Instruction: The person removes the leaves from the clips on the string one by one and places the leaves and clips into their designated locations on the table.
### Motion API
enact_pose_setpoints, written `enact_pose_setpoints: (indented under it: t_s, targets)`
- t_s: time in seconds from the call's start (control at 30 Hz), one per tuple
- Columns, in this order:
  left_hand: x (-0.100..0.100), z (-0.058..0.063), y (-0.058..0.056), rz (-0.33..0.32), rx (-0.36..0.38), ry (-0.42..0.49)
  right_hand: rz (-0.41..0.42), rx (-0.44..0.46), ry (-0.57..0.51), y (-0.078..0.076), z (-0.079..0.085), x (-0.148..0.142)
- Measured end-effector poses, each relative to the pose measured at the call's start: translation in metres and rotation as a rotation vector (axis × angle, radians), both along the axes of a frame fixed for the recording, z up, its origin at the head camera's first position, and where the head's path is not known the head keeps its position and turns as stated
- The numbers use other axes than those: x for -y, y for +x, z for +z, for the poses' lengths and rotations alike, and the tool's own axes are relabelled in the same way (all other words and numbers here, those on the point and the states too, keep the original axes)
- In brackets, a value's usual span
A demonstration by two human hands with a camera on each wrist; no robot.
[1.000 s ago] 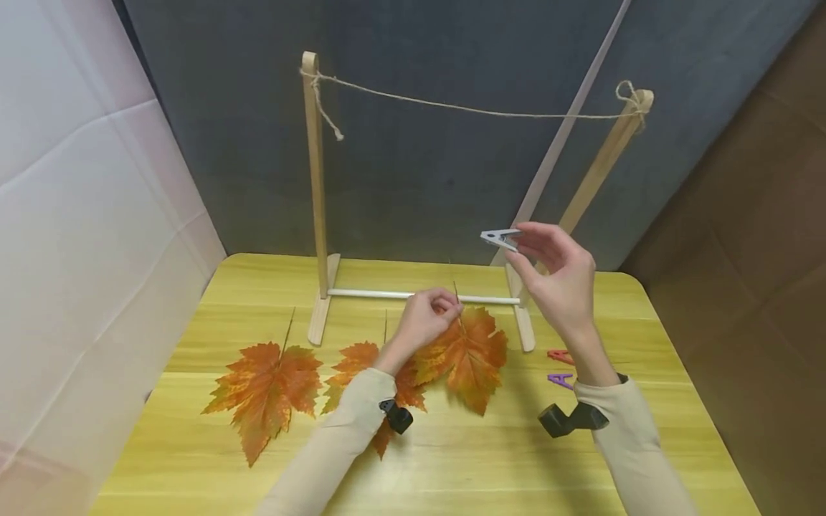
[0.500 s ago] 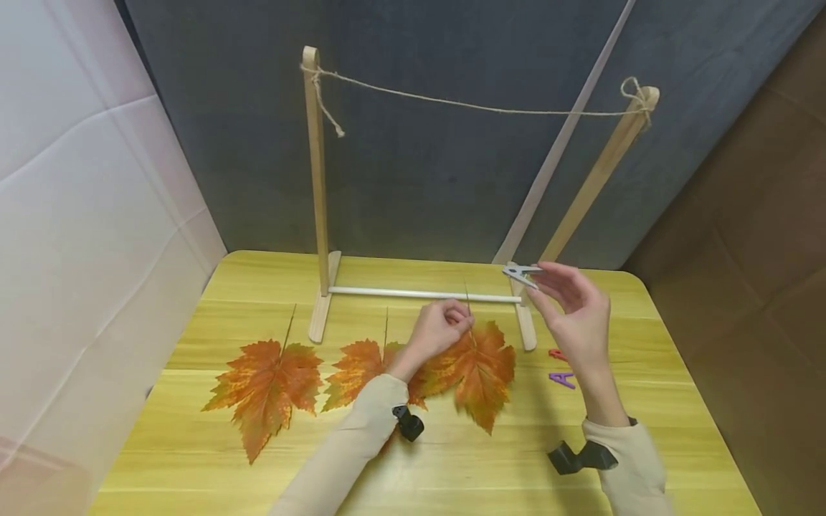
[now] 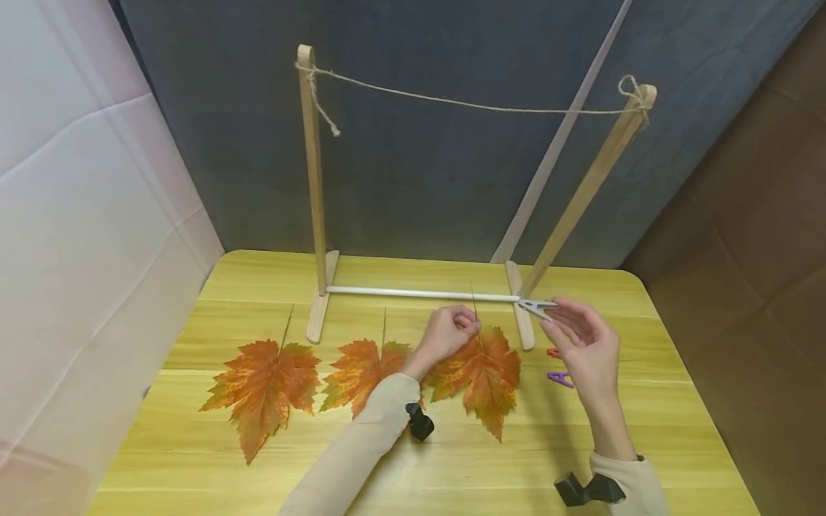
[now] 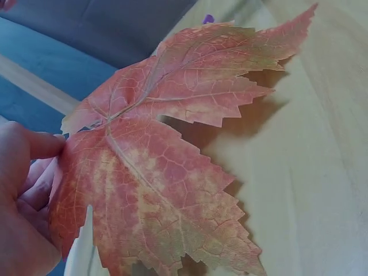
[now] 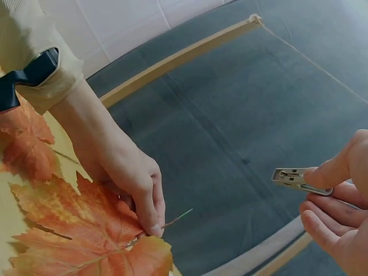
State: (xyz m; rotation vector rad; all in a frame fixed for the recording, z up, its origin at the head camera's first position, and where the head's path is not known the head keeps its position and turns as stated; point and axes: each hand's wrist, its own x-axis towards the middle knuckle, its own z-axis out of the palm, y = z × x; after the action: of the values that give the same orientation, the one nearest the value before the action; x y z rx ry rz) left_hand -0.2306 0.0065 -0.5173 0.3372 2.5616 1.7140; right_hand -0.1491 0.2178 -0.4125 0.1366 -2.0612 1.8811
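My left hand (image 3: 448, 333) pinches the stem of an orange-red maple leaf (image 3: 484, 373). In the left wrist view that leaf (image 4: 155, 155) spreads out from the fingertips, lifted off the table with its shadow beneath. My right hand (image 3: 587, 344) holds a grey clothespin (image 3: 537, 308) between thumb and fingers, apart from the leaf. The right wrist view shows the clothespin (image 5: 299, 181) with its nose pointing away from the hand. Two more leaves lie on the table: one at the left (image 3: 267, 387), and a middle leaf (image 3: 361, 369) partly hidden by my left arm.
A wooden frame stands at the back, with a left post (image 3: 312, 172), a right post (image 3: 587, 186) and a white bottom rod (image 3: 419, 293). Twine (image 3: 452, 102) sags between the post tops. A purple clothespin (image 3: 560, 379) and a red clothespin (image 3: 553, 353) lie beside my right hand.
My right hand has come down with the grey clothespin, to the level of the bottom rod's right end. My left hand has shifted slightly right and nearer, carrying its leaf.
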Motion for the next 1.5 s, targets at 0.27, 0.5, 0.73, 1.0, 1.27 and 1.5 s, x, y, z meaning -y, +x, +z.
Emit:
enact_pose_setpoints:
  t_s: [0.27, 0.5, 0.73, 1.0, 1.27, 1.5]
  targets:
    - [-0.010, -0.013, -0.001, -0.021, -0.031, -0.037, -0.044, 0.061, -0.076, 0.011, -0.019, -0.014]
    - [-0.018, -0.016, -0.001, -0.020, -0.019, -0.076, -0.075, 0.158, -0.112, 0.025, -0.040, -0.026]
    - [-0.022, -0.021, -0.004, -0.016, -0.028, -0.092, -0.099, 0.239, -0.100, 0.037, -0.060, -0.040]
    - [-0.023, -0.028, -0.007, -0.024, -0.011, -0.090, -0.172, 0.365, -0.096, 0.045, -0.086, -0.050]
    - [-0.023, -0.035, -0.011, -0.018, -0.009, -0.116, -0.199, 0.423, -0.111, 0.053, -0.107, -0.055]
    - [-0.024, -0.039, -0.013, -0.021, -0.001, -0.158, -0.219, 0.440, -0.138, 0.056, -0.119, -0.060]
